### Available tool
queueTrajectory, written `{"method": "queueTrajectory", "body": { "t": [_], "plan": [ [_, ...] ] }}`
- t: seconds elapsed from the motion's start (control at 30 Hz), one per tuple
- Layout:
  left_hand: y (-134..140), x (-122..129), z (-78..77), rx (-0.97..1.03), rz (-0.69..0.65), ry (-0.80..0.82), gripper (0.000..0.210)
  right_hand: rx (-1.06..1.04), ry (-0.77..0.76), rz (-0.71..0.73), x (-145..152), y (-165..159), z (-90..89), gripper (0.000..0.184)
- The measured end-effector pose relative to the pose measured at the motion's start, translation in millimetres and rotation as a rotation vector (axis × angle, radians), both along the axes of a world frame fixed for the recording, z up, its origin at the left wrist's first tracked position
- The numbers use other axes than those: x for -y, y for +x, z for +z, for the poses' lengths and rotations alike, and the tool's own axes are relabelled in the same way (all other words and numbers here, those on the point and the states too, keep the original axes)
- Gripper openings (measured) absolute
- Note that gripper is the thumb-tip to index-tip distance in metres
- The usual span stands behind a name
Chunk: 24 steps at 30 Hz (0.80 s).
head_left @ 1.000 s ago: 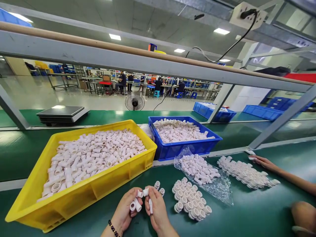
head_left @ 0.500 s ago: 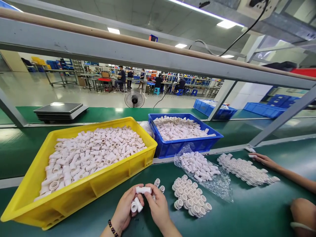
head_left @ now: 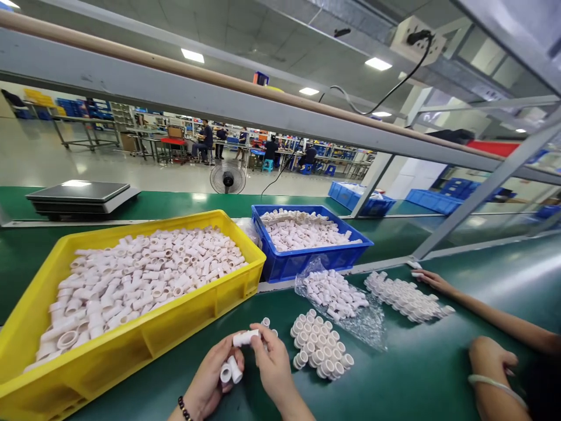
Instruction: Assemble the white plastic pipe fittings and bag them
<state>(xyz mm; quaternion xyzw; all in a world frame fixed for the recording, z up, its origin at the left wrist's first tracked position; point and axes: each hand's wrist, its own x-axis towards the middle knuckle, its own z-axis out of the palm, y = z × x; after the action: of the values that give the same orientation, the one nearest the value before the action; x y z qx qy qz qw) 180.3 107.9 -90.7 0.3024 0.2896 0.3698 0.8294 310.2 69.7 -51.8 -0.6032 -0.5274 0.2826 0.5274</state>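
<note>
A white plastic pipe fitting (head_left: pixel 245 338) is held level between my two hands, its ends pinched by the fingers of both. My left hand (head_left: pixel 209 371) is closed and also cradles a tee-shaped white fitting (head_left: pixel 235 369) against its fingers, its round opening facing me. My right hand (head_left: pixel 274 363) grips the right end of the level fitting with thumb and fingers. Just behind my right hand stand a couple of loose fittings (head_left: pixel 266 322), partly covered by it. To the right, several fittings (head_left: pixel 322 345) stand upright in a tight group on the green table.
A yellow bin (head_left: pixel 149 345) full of fittings stands at left, a blue bin (head_left: pixel 315 257) of them behind. Fittings lie on clear plastic (head_left: pixel 372 330); more form a block (head_left: pixel 405 297). At right are a co-worker's hand (head_left: pixel 433 282) and bent arm (head_left: pixel 493 374). A scale (head_left: pixel 83 193) sits behind.
The view has swung to the right, so bins and fittings appear further left. Both my hands still hold the same fittings. More of the co-worker's arms shows at right.
</note>
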Motion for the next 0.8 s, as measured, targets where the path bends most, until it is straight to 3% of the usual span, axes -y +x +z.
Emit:
{"method": "queueTrajectory", "body": {
  "t": [0.1,0.2,0.27,0.33,0.5,0.67,0.73,0.8],
  "plan": [
    [-7,-6,-1.6,0.178,-0.029,-0.126,0.029,0.13,-0.02,-0.111,0,25,25.3,0.028],
    [-12,-11,-3.4,0.296,0.007,-0.264,0.034,0.544,-0.169,-0.193,-10,58,50.1,0.023],
    [-14,-13,-5.4,0.343,0.034,-0.341,0.033,0.804,-0.311,-0.204,-22,76,56.2,0.018],
    [-14,-15,-8.0,0.378,0.046,-0.398,0.03,0.902,-0.401,-0.197,-36,89,52.3,0.014],
    [-11,-16,-10.9,0.322,-0.065,-0.465,0.023,0.868,-0.453,-0.208,-53,101,31.8,0.008],
    [-7,-8,-5.1,0.242,-0.109,-0.363,0.029,0.734,-0.352,-0.262,-44,96,46.2,0.022],
    [-6,-6,-2.7,0.21,-0.106,-0.305,0.03,0.574,-0.285,-0.222,-35,84,53.6,0.031],
    [-5,-4,-0.9,0.173,-0.106,-0.242,0.028,0.206,-0.213,-0.08,-26,66,54.6,0.04]
  ]
}}
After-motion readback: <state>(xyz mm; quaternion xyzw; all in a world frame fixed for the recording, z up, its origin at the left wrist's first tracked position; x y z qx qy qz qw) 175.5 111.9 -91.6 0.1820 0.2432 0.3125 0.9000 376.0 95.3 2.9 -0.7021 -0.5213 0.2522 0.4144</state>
